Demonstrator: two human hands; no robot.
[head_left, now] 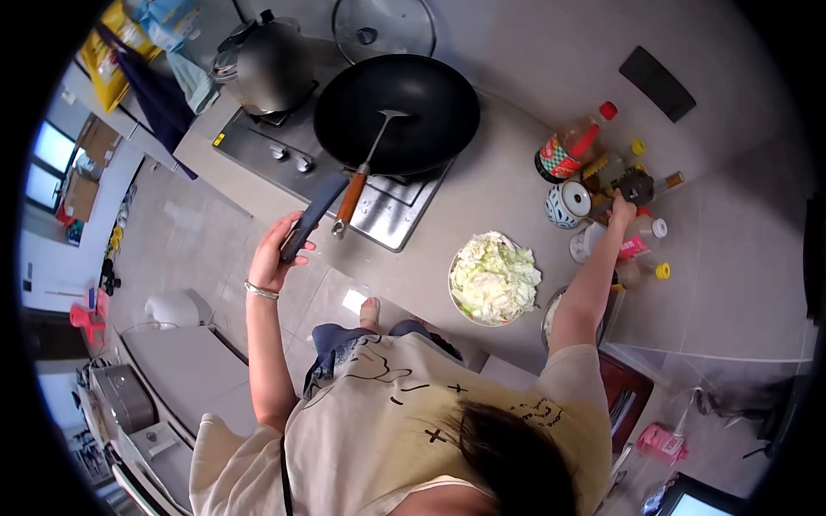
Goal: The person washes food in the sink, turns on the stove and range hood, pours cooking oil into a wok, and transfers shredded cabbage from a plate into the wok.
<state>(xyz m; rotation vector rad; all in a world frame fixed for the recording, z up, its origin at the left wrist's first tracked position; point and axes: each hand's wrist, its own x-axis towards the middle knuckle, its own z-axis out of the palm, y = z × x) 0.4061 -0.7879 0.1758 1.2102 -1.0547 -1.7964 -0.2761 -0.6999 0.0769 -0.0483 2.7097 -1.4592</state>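
My left hand (286, 245) is closed around the dark handle of a black wok (430, 142), which sits on the gas stove. A spatula (351, 202) with a wooden grip rests in the wok, its metal blade inside and its grip end sticking out beside the handle. My right hand (621, 211) reaches in among the seasoning bottles, its fingers closed on a dark bottle-like container (637, 185); the fingers hide part of it. A patterned lidded jar (564, 206) stands just left of that hand. Near my body is a plate of chopped cabbage (495, 279).
A red-capped sauce bottle (572, 146) stands behind the jar, and a yellow-capped bottle (637, 271) is by my right forearm. A pot (274, 73) occupies the stove's left side (258, 146). A glass lid (385, 26) leans on the wall behind the wok.
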